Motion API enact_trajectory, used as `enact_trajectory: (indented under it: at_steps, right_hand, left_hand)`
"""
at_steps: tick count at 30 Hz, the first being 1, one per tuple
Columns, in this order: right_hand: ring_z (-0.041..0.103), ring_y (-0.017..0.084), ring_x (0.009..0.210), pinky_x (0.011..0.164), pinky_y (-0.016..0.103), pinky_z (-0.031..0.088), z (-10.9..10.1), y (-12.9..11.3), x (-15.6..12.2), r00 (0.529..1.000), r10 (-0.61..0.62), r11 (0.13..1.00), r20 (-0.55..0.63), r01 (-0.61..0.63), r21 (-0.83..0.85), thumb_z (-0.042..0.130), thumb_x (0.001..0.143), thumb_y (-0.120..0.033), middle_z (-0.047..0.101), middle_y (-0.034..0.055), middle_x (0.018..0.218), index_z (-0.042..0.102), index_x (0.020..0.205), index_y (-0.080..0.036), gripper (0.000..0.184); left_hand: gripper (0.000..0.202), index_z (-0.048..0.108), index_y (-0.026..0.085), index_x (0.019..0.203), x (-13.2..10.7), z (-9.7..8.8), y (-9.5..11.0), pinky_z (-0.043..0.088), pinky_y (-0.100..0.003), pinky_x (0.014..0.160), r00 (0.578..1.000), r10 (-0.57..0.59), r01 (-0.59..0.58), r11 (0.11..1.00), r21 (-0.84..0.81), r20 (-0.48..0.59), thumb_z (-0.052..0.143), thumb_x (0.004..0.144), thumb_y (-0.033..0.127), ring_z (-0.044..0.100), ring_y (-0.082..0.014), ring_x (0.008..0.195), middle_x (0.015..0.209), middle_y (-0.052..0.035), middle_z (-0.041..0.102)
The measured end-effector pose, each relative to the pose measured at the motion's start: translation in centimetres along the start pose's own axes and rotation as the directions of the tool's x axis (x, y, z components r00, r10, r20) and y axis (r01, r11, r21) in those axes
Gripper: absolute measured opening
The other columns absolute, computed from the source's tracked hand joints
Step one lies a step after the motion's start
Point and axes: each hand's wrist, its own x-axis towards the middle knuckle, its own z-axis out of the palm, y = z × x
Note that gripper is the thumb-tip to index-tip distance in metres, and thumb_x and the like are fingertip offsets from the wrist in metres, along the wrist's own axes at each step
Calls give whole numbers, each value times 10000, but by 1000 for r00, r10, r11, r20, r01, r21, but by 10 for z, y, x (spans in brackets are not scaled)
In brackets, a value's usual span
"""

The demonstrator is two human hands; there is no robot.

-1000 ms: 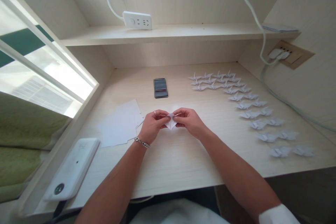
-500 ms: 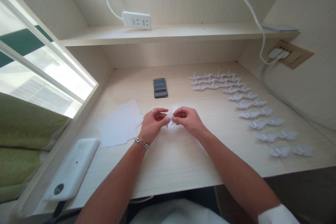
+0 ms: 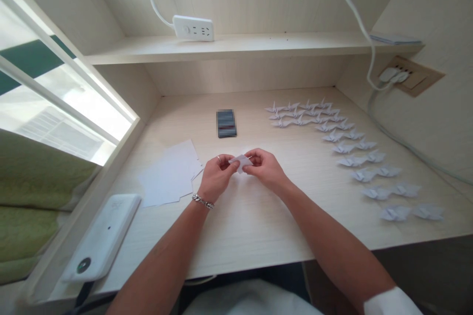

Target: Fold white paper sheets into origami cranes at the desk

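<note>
Between my two hands is a small folded piece of white paper (image 3: 241,161), held just above the desk. My left hand (image 3: 217,175) pinches its left side, thumb on the near face. On the other side, my right hand (image 3: 266,168) grips the right edge with thumb and fingers. Part of the paper is hidden behind the fingertips. To the left of my left hand lie several loose white paper sheets (image 3: 168,172), overlapping each other. Rows of folded white paper cranes (image 3: 343,146) stand along the right side of the desk.
A dark, blurred rectangular object (image 3: 226,123) lies beyond my hands. At the left edge is a white power bank (image 3: 101,238) with a dark cable. A power strip (image 3: 192,28) stands on the shelf (image 3: 244,51). Cables hang by the wall socket (image 3: 417,78) at right.
The folded paper has been tilted and turned between my fingers, so a flatter face with a raised flap now shows. Both hands remain in nearly the same place, their fingers slightly shifted.
</note>
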Motion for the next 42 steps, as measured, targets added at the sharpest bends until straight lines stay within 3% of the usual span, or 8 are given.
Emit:
enact_trajectory:
  at_steps: [3,6,13,18,23,32,38,42]
  right_hand:
    - [636,164,696,645,287,498,0,1,-1,997,-24,996,75,30,-82,687,718,-286,674,30,754,626,827,-170,170]
    - [635,163,665,641,295,509,1,1,-2,994,1,995,106,10,-98,672,756,-398,655,26,698,629,754,-166,236]
    - [628,140,612,632,295,537,5,-5,-2,980,161,978,118,-175,116,784,608,-457,645,9,662,630,691,-154,350]
    - [628,137,572,612,288,528,6,-10,-4,975,211,961,68,-219,167,804,584,-429,645,7,628,624,651,-156,334]
    - [624,136,620,577,259,503,4,-6,-3,986,154,982,58,-159,104,751,642,-484,641,3,661,613,680,-163,351]
    - [587,125,624,568,248,484,4,-3,-1,993,97,994,61,-100,52,696,695,-518,627,0,656,591,662,-163,372]
    - [596,131,617,560,253,493,5,-4,-2,998,62,997,-20,-61,51,683,711,-526,625,-3,647,594,682,-171,367]
    - [579,126,613,569,257,500,4,-2,-2,999,31,999,-9,-30,43,684,720,-497,608,-12,642,602,689,-173,336]
  left_hand:
    - [217,664,124,771,-1,-1,0,467,-248,615,1000,7,-7,999,42,4,742,679,304,603,-128,629,690,-30,670]
    - [243,663,125,795,-1,-3,0,470,-247,607,1000,14,-14,1000,21,-28,773,641,278,604,-128,620,677,-24,665]
    - [317,645,122,936,-2,-6,4,502,-255,645,1000,31,-30,994,-107,3,745,679,279,622,-128,641,689,-23,676]
    - [402,599,131,1096,-3,-3,7,542,-322,712,1000,3,-4,989,-148,-8,660,766,353,648,-146,679,708,-9,666]
    - [390,622,123,1017,-3,-3,7,509,-256,646,999,26,-24,998,-53,30,751,676,262,618,-124,644,692,-11,659]
    - [318,597,137,1061,-3,-2,6,499,-250,640,993,121,-121,992,-43,-12,641,780,278,596,-113,626,677,9,636]
    - [484,564,137,1104,-4,-1,8,526,-285,711,999,47,-44,988,-148,19,748,690,305,646,-144,721,768,-19,676]
    - [445,604,133,1038,-4,-2,8,508,-262,699,998,44,-39,992,-117,38,779,653,273,642,-136,706,732,-14,677]
